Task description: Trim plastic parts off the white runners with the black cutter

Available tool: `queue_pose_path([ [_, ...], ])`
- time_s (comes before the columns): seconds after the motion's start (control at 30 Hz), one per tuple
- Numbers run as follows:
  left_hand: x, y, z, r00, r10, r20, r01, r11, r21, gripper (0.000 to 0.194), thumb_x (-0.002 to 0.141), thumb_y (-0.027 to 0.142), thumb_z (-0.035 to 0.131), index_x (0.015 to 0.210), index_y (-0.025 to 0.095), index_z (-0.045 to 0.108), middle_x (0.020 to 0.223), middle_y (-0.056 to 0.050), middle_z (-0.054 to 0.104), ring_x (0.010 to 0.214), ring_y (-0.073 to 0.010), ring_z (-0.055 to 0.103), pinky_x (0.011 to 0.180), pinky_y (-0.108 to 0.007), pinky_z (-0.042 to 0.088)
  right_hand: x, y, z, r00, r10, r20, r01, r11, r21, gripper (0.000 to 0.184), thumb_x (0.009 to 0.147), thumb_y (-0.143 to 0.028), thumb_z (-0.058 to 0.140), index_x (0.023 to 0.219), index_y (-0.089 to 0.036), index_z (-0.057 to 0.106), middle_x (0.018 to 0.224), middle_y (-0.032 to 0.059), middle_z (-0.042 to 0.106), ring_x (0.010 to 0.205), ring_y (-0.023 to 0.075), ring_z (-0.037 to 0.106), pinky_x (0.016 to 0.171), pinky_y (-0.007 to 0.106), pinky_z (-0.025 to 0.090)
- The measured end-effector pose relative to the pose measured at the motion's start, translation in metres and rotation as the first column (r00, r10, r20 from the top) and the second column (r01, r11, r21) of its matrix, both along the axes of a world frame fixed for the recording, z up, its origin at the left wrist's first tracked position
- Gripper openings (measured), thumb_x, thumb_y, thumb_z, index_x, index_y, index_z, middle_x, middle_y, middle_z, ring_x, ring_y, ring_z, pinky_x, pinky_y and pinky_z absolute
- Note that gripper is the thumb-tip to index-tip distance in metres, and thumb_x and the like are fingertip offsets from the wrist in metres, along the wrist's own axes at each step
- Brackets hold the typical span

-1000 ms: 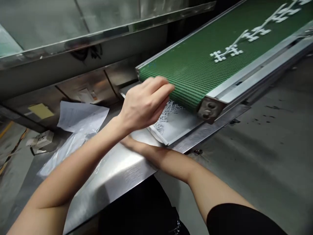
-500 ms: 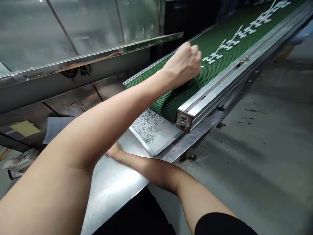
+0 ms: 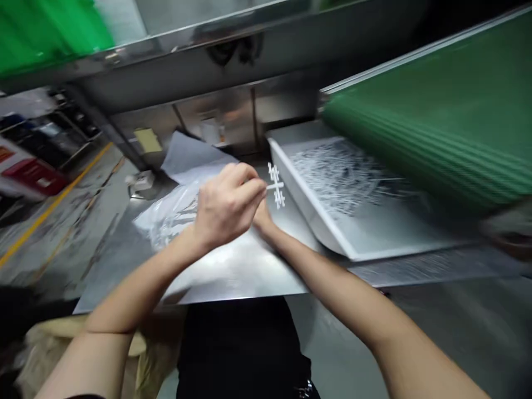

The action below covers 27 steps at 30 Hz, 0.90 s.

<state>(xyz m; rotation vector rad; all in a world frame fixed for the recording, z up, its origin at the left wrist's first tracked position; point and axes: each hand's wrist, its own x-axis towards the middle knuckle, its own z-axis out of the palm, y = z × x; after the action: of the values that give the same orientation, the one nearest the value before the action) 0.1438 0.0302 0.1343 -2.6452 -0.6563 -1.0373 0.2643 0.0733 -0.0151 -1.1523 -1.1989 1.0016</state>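
Note:
My left hand [image 3: 226, 205] is closed, and a white plastic sprue [image 3: 276, 185] with small branched parts sticks out from its thumb side. Behind it, my right hand [image 3: 261, 215] is mostly covered by the left one, so its fingers are hidden. Both hands are over the metal table [image 3: 245, 271]. A clear plastic bag [image 3: 166, 221] lies on the table just left of my hands, with white bits showing through it.
On the right, a white tray [image 3: 332, 233] holds a heap of thin white plastic pieces [image 3: 336, 177] beneath the end of a green conveyor belt [image 3: 436, 122]. A yellow paper [image 3: 147, 140] and a small white box [image 3: 140, 182] are at the back left.
My left hand has come back from above the conveyor to the table, now with a sprue showing in it. The view has swung left, and the two hands are close together.

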Motion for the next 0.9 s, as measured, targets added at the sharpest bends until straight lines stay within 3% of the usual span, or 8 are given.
queue_pose_path([
  [0.1, -0.067, -0.012, -0.054, 0.992, 0.126, 0.017, -0.122, 0.981, -0.149, 0.022, 0.109, 0.031, 0.057, 0.100, 0.021, 0.075, 0.098, -0.006, 0.073, 0.087, -0.0167, 0.065, 0.075, -0.030, 0.048, -0.003, 0.004, -0.011, 0.990, -0.028, -0.140, 0.031, 0.999, 0.016, 0.035, 0.103, -0.055, 0.063, 0.104, -0.020, 0.061, 0.082, -0.0012, 0.070, 0.063, 0.0111, 0.064, 0.060, 0.023, 0.054],
  [0.17, -0.097, -0.015, -0.083, 0.986, 0.161, 0.041, -0.143, 0.947, -0.288, 0.022, 0.109, 0.028, 0.056, 0.104, 0.020, 0.076, 0.095, -0.005, 0.074, 0.084, -0.0148, 0.068, 0.074, -0.028, 0.049, -0.006, 0.001, -0.013, 0.981, -0.028, -0.191, 0.032, 0.999, 0.019, 0.041, 0.097, -0.060, 0.069, 0.107, -0.021, 0.060, 0.083, -0.0010, 0.072, 0.064, 0.0121, 0.066, 0.059, 0.024, 0.056],
  [0.27, -0.121, -0.017, -0.118, 0.977, 0.202, 0.073, -0.152, 0.891, -0.428, 0.025, 0.110, 0.027, 0.052, 0.108, 0.019, 0.076, 0.094, -0.005, 0.077, 0.084, -0.0148, 0.072, 0.073, -0.027, 0.052, -0.011, -0.010, -0.009, 0.981, 0.009, -0.192, -0.003, 0.999, 0.032, 0.049, 0.090, -0.061, 0.081, 0.109, -0.020, 0.063, 0.082, 0.0006, 0.075, 0.063, 0.0146, 0.069, 0.059, 0.027, 0.058],
  [0.37, -0.129, -0.016, -0.140, 0.969, 0.235, 0.076, -0.179, 0.880, -0.440, 0.028, 0.111, 0.026, 0.049, 0.107, 0.018, 0.075, 0.088, -0.006, 0.078, 0.079, -0.0156, 0.074, 0.071, -0.027, 0.053, -0.017, -0.022, -0.003, 0.990, 0.076, -0.123, -0.070, 0.996, 0.047, 0.044, 0.090, -0.056, 0.084, 0.109, -0.019, 0.068, 0.080, 0.0028, 0.076, 0.061, 0.0160, 0.070, 0.060, 0.029, 0.059],
  [0.47, -0.129, -0.012, -0.149, 0.970, 0.231, 0.076, -0.186, 0.907, -0.378, 0.024, 0.109, 0.023, 0.051, 0.105, 0.016, 0.074, 0.083, -0.005, 0.077, 0.073, -0.0154, 0.072, 0.069, -0.027, 0.052, -0.021, -0.030, 0.000, 0.990, 0.126, -0.061, -0.125, 0.992, 0.019, 0.038, 0.093, -0.050, 0.084, 0.109, -0.018, 0.070, 0.080, 0.0030, 0.077, 0.060, 0.0161, 0.070, 0.060, 0.030, 0.059],
  [0.63, -0.127, -0.008, -0.150, 0.982, 0.180, 0.066, -0.156, 0.950, -0.269, 0.016, 0.106, 0.015, 0.054, 0.103, 0.015, 0.070, 0.084, -0.003, 0.077, 0.070, -0.0144, 0.070, 0.065, -0.028, 0.050, -0.020, -0.040, 0.000, 0.978, 0.192, 0.081, -0.191, 0.981, -0.018, 0.026, 0.097, -0.041, 0.080, 0.112, -0.020, 0.074, 0.078, 0.0013, 0.073, 0.063, 0.0169, 0.068, 0.061, 0.031, 0.058],
  [0.9, -0.126, -0.005, -0.149, 0.977, 0.203, 0.070, -0.183, 0.958, -0.220, 0.014, 0.100, 0.008, 0.056, 0.096, 0.017, 0.067, 0.074, 0.000, 0.069, 0.063, -0.0128, 0.062, 0.059, -0.029, 0.044, -0.015, -0.045, 0.006, 0.950, 0.220, 0.223, -0.228, 0.974, 0.007, 0.014, 0.101, -0.035, 0.074, 0.107, -0.023, 0.076, 0.081, 0.0024, 0.074, 0.068, 0.0186, 0.068, 0.061, 0.033, 0.053],
])
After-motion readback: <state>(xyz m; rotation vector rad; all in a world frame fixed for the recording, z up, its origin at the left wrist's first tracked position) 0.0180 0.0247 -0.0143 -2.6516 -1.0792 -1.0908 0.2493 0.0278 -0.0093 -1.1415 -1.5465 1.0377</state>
